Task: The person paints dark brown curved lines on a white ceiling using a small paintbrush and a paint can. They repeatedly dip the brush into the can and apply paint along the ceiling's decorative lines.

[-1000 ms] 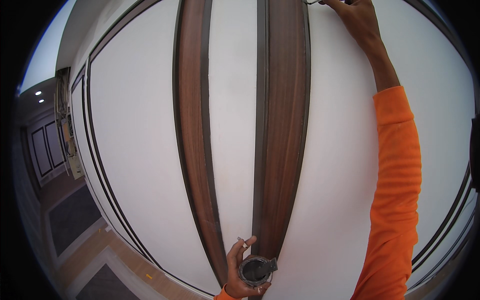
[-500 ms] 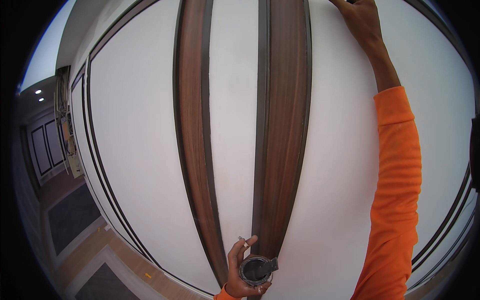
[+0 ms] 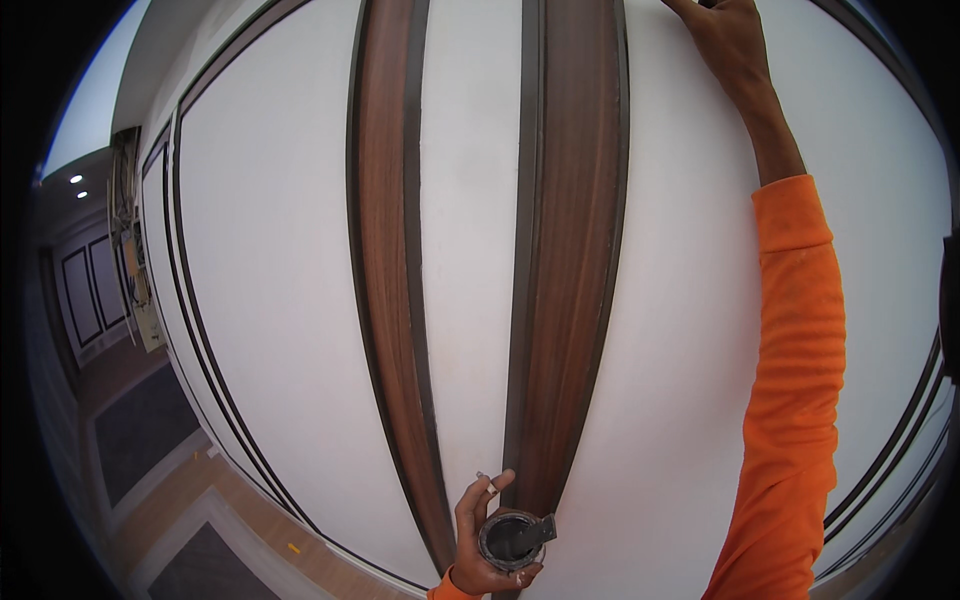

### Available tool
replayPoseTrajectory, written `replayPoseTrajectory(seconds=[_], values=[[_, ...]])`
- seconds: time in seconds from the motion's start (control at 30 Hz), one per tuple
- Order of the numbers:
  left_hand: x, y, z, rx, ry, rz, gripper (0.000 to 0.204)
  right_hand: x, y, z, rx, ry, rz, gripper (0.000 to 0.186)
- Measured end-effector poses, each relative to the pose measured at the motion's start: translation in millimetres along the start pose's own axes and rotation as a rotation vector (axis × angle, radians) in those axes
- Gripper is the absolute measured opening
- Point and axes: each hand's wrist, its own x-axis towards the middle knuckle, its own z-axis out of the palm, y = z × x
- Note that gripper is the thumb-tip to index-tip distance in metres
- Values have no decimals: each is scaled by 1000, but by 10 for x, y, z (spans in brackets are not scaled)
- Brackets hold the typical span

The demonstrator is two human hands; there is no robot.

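Observation:
My left hand (image 3: 470, 555), low in the middle, is closed round a small round tub (image 3: 485, 545) with dark stuff inside. A dark flat-ended blade or paddle (image 3: 538, 534) leans in the tub and juts over its right rim. A short thin white stick (image 3: 491, 489) is held between the fingers of that hand. My right hand (image 3: 733, 38) is raised against the white wall at the top right. Its fingers bend round something dark, mostly cut off by the upper edge. Beside the tub runs a brown wood-grain strip (image 3: 575, 250) with dark edging.
A second brown strip (image 3: 385, 220) with dark edges stands to the left, with a white wall panel (image 3: 468, 250) between the two. Further left are an open wall recess with cables (image 3: 128, 230), wood-coloured flooring and dark floor rectangles (image 3: 150, 430) with pale borders.
The view has shifted slightly, so the strips and my right arm sit a little further right in it. Both hands keep nearly the same pose, and the tub stays in my left hand.

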Motion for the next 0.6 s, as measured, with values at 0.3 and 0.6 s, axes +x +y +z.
replayPoseTrajectory(seconds=[0.3,0.6], values=[[30,58,-126,76,2,16,126,-104,-134,122,157,118,79,21],[-309,50,301,83,-74,97,139,-1713,-1048,-1235,591,-577,210,29]])
